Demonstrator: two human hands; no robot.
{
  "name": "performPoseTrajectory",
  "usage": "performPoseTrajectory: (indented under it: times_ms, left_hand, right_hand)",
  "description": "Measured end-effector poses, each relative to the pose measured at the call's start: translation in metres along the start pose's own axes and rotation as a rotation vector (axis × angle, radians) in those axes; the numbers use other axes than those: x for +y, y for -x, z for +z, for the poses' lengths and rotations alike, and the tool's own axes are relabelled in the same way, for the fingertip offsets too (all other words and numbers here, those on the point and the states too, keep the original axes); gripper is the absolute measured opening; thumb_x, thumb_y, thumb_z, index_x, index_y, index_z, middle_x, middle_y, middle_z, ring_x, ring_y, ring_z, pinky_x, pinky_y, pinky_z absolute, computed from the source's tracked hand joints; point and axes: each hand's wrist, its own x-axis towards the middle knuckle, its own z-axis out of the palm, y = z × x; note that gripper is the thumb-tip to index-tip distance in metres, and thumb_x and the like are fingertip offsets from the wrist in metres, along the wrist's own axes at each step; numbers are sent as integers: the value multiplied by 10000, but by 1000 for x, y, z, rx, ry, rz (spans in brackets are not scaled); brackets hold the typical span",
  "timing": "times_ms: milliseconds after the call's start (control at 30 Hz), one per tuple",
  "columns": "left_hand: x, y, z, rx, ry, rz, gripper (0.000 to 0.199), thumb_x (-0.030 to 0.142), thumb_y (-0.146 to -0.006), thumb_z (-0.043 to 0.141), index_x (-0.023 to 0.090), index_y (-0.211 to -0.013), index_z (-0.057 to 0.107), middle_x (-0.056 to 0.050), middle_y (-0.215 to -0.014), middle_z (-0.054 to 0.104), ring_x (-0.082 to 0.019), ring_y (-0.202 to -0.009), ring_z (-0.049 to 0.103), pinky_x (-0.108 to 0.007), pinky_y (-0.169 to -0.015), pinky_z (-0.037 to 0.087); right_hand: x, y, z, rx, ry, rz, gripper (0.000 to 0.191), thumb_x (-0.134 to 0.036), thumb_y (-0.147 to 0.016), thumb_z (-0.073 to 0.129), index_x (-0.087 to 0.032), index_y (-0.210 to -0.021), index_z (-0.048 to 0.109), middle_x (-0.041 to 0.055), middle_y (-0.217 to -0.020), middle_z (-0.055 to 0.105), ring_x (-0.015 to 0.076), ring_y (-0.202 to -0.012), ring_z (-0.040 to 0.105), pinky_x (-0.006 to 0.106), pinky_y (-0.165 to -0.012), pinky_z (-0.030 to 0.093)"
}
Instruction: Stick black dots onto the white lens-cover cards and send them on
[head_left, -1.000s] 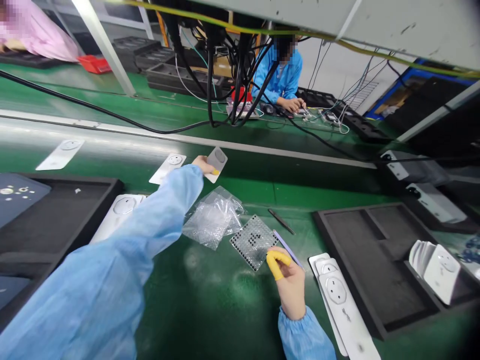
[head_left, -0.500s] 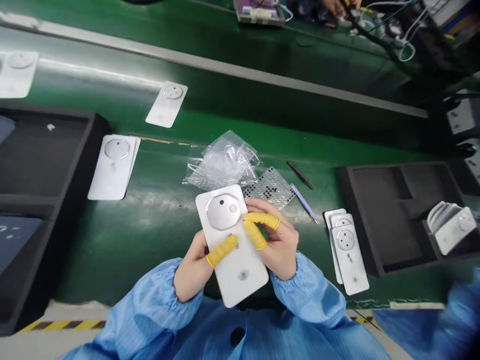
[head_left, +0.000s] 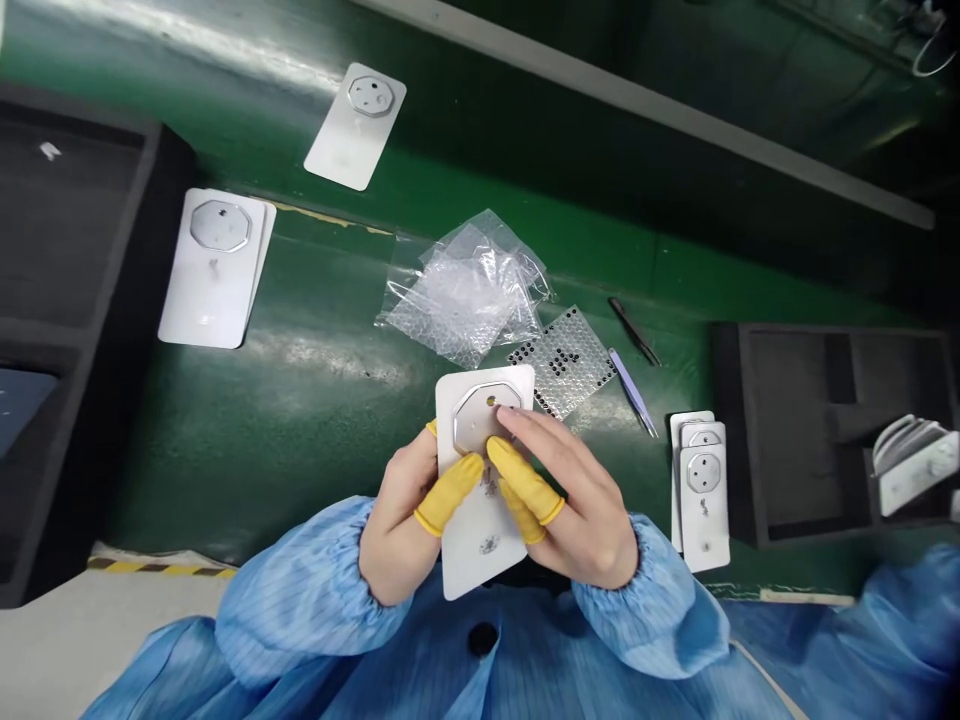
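Observation:
A white phone back cover (head_left: 472, 570) with an octagonal silver camera ring (head_left: 472, 425) is held upright, slightly tilted, in front of my chest. My left hand (head_left: 401, 515) grips its left side, the yellow-cotted thumb lying on the face below the ring. My right hand (head_left: 589, 510) is over the cover's right side. Two of its fingers in yellow cots are pressed close together just below the ring; anything between them is hidden. A bare fingertip reaches toward the ring's upper hole. Behind the cover lie a sheet of small black dots (head_left: 562, 365) and lilac tweezers (head_left: 634, 393).
Crumpled clear plastic bags (head_left: 469, 290) and dark tweezers (head_left: 634, 332) lie beyond my hands. More white covers rest at left (head_left: 206, 290), far back (head_left: 356, 130) and right (head_left: 705, 510). Black foam trays stand at left (head_left: 142, 230) and right (head_left: 739, 430). A blue sleeve (head_left: 900, 620) shows lower right.
My view has shifted and tilted. The cover has turned more upright. My right hand has moved from the cover's right edge onto its face, close to my left thumb.

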Motion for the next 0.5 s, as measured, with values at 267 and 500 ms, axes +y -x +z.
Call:
performPoseTrajectory:
  times_ms: [267, 500]
  left_hand:
    - [0, 4, 3, 42, -123, 13, 272, 276, -917, 556, 253, -1171, 649, 6, -747, 688, -106, -577, 577, -195, -573, 485]
    - [-9, -3, -4, 134, -256, -10, 233, 323, -885, 600, 183, -1059, 665, -19, -748, 687, -132, -586, 589, -221, -558, 481]
  right_hand:
    - [-3, -2, 4, 30, 54, -43, 474, -42, -814, 585, 47, -1270, 493, 284, -1437, 401, 369, -1344, 408, 515, -1029, 512]
    - [-4, 1, 21, 44, -147, 51, 452, -104, -876, 514, -50, -1324, 483, 224, -1461, 405, 326, -1367, 395, 525, -1044, 485]
